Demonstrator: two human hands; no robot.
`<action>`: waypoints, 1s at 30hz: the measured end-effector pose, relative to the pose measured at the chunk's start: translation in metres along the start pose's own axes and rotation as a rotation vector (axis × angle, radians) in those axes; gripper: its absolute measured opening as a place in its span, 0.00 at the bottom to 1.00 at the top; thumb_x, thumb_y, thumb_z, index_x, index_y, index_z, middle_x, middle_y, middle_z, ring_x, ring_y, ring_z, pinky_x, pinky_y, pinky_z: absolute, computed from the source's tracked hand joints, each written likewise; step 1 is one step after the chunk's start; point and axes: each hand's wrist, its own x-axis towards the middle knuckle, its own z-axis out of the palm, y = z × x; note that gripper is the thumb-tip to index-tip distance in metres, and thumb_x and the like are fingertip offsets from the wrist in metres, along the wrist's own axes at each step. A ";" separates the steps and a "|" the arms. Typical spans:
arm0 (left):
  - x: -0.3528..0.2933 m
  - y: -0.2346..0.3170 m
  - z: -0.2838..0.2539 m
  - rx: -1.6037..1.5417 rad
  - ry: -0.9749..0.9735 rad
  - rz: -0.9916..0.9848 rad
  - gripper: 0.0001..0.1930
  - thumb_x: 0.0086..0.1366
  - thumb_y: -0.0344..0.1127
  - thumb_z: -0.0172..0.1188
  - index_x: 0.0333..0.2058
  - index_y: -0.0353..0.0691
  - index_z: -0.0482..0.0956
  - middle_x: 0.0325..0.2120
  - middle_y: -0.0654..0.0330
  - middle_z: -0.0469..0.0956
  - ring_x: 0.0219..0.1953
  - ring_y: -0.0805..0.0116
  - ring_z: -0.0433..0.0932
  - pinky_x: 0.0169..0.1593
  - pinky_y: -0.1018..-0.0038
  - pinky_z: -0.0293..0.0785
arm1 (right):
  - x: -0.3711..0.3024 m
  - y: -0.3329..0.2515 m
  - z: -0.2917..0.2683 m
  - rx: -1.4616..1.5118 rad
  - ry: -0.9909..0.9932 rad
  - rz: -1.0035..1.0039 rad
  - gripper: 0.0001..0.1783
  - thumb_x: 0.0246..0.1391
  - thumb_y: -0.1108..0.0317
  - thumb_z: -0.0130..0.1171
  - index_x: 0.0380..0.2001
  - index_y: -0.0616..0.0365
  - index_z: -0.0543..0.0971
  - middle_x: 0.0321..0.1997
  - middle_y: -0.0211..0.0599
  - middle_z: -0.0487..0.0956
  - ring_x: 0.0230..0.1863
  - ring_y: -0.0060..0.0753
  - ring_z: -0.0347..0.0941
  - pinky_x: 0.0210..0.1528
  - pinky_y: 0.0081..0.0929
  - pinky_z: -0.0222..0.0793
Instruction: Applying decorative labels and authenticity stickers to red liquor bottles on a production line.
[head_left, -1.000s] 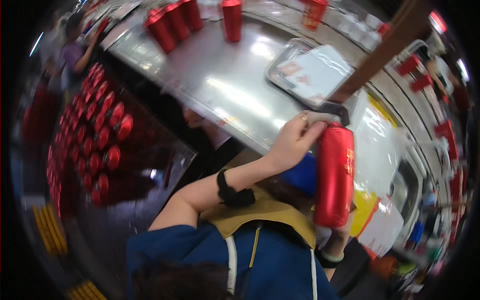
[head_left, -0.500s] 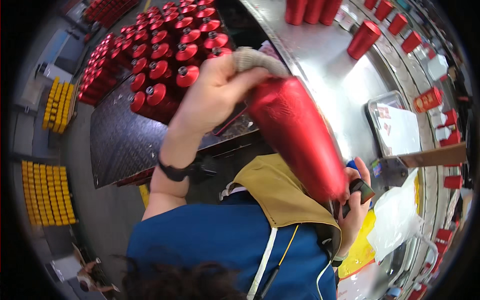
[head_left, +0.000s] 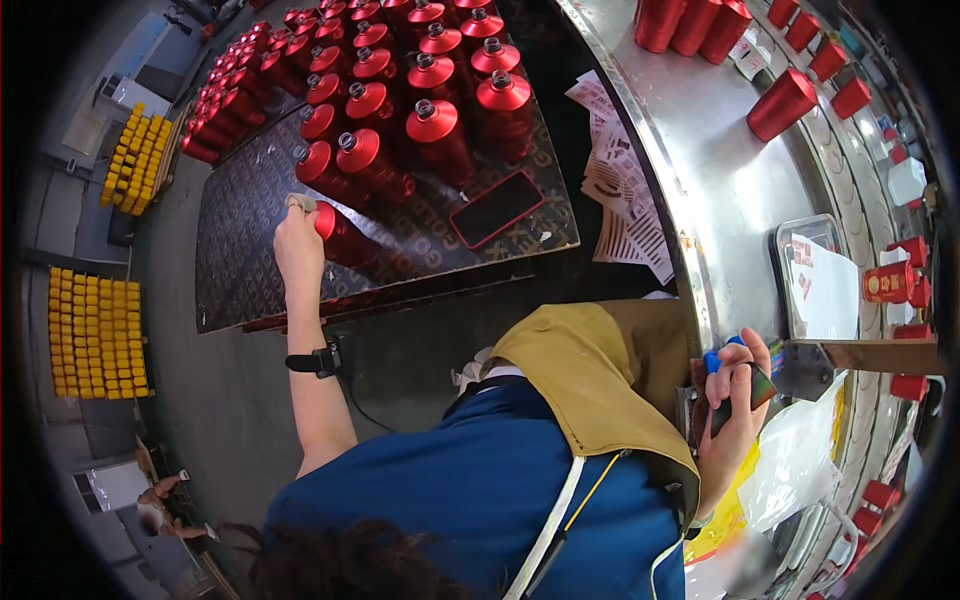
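On the dark board, at its near left edge, stands a red metallic bottle [head_left: 346,240]. My left hand [head_left: 299,250] is closed at its neck, which my fingers and a beige cloth [head_left: 302,203] hide. Several like bottles [head_left: 433,122] with bare threaded necks stand just beyond. At the right, by the metal bench's near edge, my right hand [head_left: 735,400] is closed round a small dark glossy object [head_left: 762,382]; its kind cannot be made out. A blue piece [head_left: 722,357] shows by those fingers.
A phone [head_left: 497,209] lies on the board [head_left: 240,270]. Printed papers [head_left: 622,190] fill the gap beside the metal bench [head_left: 660,130]. The bench bears a red bottle [head_left: 782,104] and a tray [head_left: 790,240]. Past it runs a conveyor [head_left: 848,200] with red containers. Yellow stacks [head_left: 97,335] stand left.
My left hand has carried the red bottle from in front of me leftward and down onto the board. My right hand stays near the bench, still round the dark object.
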 end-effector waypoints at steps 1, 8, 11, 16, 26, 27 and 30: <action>0.002 -0.003 0.000 -0.003 0.000 -0.001 0.10 0.70 0.36 0.62 0.43 0.35 0.79 0.36 0.39 0.84 0.43 0.33 0.82 0.47 0.44 0.76 | 0.000 0.000 0.001 -0.002 0.000 -0.002 0.23 0.68 0.75 0.55 0.64 0.66 0.70 0.45 0.37 0.76 0.26 0.12 0.59 0.31 0.13 0.56; 0.020 0.001 -0.033 0.192 -0.168 -0.150 0.18 0.56 0.36 0.74 0.45 0.43 0.81 0.38 0.46 0.86 0.45 0.42 0.85 0.46 0.50 0.80 | -0.003 -0.008 -0.002 -0.065 -0.019 -0.030 0.22 0.67 0.74 0.57 0.63 0.64 0.71 0.45 0.35 0.76 0.27 0.12 0.59 0.31 0.13 0.54; 0.021 0.020 -0.042 0.283 -0.128 -0.182 0.19 0.55 0.36 0.75 0.45 0.44 0.82 0.39 0.48 0.86 0.45 0.43 0.85 0.46 0.51 0.80 | -0.007 -0.010 -0.011 -0.081 0.024 -0.031 0.21 0.65 0.75 0.56 0.61 0.62 0.73 0.43 0.31 0.77 0.29 0.10 0.59 0.35 0.12 0.59; 0.024 0.110 -0.110 -0.176 -0.031 0.061 0.22 0.58 0.41 0.76 0.50 0.40 0.83 0.42 0.50 0.87 0.40 0.51 0.86 0.45 0.59 0.81 | -0.013 -0.026 -0.018 -0.133 0.057 -0.016 0.24 0.63 0.73 0.61 0.62 0.59 0.74 0.41 0.26 0.77 0.32 0.10 0.61 0.35 0.11 0.57; 0.153 0.377 -0.073 -0.955 -0.915 0.879 0.32 0.69 0.31 0.65 0.68 0.31 0.64 0.64 0.52 0.72 0.58 0.65 0.77 0.62 0.67 0.74 | -0.042 -0.033 -0.072 -0.186 0.386 -0.166 0.16 0.67 0.72 0.57 0.56 0.64 0.75 0.40 0.35 0.78 0.30 0.17 0.65 0.34 0.17 0.61; 0.177 0.402 -0.040 -0.869 -0.689 0.882 0.37 0.67 0.37 0.69 0.69 0.30 0.62 0.65 0.50 0.70 0.62 0.61 0.75 0.64 0.63 0.72 | -0.043 -0.029 -0.077 -0.177 0.396 -0.180 0.16 0.67 0.72 0.57 0.56 0.64 0.75 0.40 0.35 0.78 0.30 0.17 0.65 0.34 0.17 0.61; 0.211 0.483 0.056 -0.854 -0.372 0.748 0.50 0.58 0.54 0.77 0.67 0.26 0.61 0.65 0.37 0.68 0.67 0.48 0.71 0.67 0.60 0.68 | -0.044 -0.028 -0.082 -0.224 0.476 -0.114 0.06 0.66 0.73 0.57 0.44 0.62 0.77 0.39 0.34 0.78 0.32 0.18 0.67 0.38 0.19 0.64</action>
